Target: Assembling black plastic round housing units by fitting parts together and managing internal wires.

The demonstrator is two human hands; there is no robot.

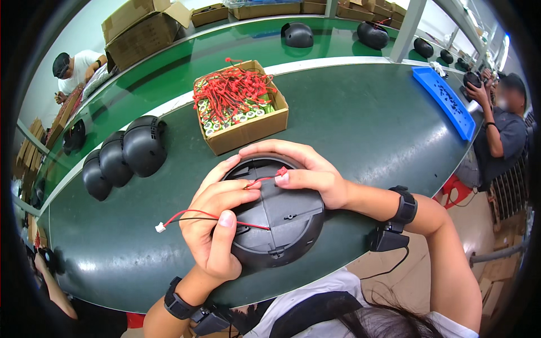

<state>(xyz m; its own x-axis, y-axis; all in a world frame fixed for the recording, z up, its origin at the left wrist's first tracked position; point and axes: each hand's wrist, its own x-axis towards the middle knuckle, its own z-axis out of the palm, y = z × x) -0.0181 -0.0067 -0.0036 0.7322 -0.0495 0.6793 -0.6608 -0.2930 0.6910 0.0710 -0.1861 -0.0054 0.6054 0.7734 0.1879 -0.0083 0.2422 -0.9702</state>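
Note:
Both hands hold a round black plastic housing (293,231) above the table, its ribbed inner side facing up. My left hand (211,225) is closed round its left side, with thumb and fingers bent over the rim. A red and black wire pair runs out of the housing past my left thumb and ends in a small white plug (160,227). My right hand (315,174) wraps the far rim. Its thumb tip touches a small red connector (282,171), whose red lead passes to my left fingertips.
Beyond the housing stands a cardboard box (248,132) of green battery cells with red leads. Several black shells (144,146) lie at the left. A blue tray (445,101) with small dark parts is at the far right. A green conveyor (236,48) runs behind; other people work at both sides.

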